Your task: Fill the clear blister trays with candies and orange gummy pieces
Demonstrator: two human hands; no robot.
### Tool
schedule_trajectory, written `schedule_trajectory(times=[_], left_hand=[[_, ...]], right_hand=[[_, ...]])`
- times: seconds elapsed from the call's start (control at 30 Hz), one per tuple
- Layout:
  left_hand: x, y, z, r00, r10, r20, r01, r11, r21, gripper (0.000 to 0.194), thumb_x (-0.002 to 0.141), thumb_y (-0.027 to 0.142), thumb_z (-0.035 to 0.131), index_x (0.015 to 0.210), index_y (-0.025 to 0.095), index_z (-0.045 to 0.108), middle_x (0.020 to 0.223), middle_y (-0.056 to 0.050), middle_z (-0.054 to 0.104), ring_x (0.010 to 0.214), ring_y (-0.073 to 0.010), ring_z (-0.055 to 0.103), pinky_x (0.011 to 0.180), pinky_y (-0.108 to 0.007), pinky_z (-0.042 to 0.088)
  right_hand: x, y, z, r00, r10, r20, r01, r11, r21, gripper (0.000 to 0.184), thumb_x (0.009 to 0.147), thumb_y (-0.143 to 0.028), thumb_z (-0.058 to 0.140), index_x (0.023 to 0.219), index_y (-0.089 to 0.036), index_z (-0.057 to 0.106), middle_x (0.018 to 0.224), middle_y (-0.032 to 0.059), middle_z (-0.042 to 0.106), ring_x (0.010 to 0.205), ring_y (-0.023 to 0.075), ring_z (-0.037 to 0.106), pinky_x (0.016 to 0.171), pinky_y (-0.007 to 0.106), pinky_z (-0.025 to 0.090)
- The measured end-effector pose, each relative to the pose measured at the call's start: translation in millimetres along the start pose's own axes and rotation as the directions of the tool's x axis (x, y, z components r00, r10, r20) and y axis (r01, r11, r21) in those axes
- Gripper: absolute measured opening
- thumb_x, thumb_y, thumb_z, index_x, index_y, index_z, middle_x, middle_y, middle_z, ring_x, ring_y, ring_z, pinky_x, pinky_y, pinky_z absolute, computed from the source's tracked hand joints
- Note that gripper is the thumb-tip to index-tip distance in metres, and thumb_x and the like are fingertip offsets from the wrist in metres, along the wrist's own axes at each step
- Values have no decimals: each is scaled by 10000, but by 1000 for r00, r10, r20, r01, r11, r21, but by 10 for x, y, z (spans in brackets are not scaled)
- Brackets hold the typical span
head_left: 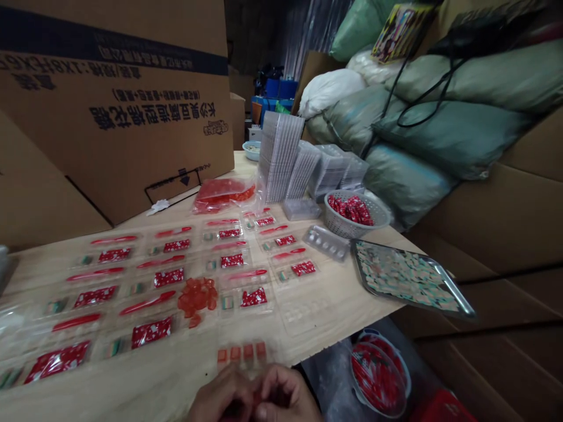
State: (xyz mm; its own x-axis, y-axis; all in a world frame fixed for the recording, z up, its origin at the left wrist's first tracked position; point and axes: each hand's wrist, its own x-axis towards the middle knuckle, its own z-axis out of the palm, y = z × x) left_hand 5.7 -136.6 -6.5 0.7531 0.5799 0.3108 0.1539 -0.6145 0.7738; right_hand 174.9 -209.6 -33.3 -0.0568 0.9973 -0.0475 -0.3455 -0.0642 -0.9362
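At the table's front edge, my left hand (pixel 223 394) and my right hand (pixel 287 394) are drawn together with fingers curled inward. Something small and reddish shows between them, mostly hidden by the fingers. Just beyond my hands lies a clear plastic tray (pixel 270 347) with a row of several orange-red cubes (pixel 248 351). Farther back to the left is a loose heap of orange-red translucent pieces (pixel 197 298). Around it lie clear trays, each with a red plastic knife (pixel 147 302), a red patterned packet (pixel 151 333) and a small green-and-white striped piece (pixel 227 302).
A metal tray (pixel 457 288) of striped pieces overhangs the right edge. Behind it stand a basket (pixel 336 221) of red packets and stacked clear trays (pixel 279 155). A large carton (pixel 167 117) borders the left. Below right sits a tub (pixel 407 375) of red items.
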Motion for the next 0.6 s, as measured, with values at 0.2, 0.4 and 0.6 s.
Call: schedule_trajectory(times=[0.2, 0.4, 0.6], left_hand=[[317, -111, 35, 995, 50, 82, -72, 952, 298, 299, 822, 32, 488, 1005, 211, 644, 937, -54, 718, 835, -189, 633, 745, -292, 541], [317, -145, 23, 991, -54, 125, 18, 960, 279, 277, 849, 32, 466, 908, 197, 681, 867, -54, 711, 822, -184, 609, 739, -288, 515], [293, -149, 31, 991, -68, 118, 36, 966, 256, 262, 849, 22, 485, 904, 191, 677, 872, -49, 712, 819, -179, 605, 735, -278, 504]], right_hand=[[123, -394, -413, 963, -217, 162, 247, 453, -857, 205, 950, -164, 438, 996, -222, 629, 959, 63, 665, 891, 192, 602, 780, 303, 477], [205, -375, -519, 943, -188, 273, 330, 446, -832, 174, 914, -122, 484, 915, -225, 624, 924, 49, 678, 848, 188, 635, 730, 279, 507], [163, -389, -573, 950, -150, 273, 311, 488, -816, 188, 919, -122, 466, 855, -222, 612, 921, 45, 667, 832, 170, 629, 721, 253, 491]])
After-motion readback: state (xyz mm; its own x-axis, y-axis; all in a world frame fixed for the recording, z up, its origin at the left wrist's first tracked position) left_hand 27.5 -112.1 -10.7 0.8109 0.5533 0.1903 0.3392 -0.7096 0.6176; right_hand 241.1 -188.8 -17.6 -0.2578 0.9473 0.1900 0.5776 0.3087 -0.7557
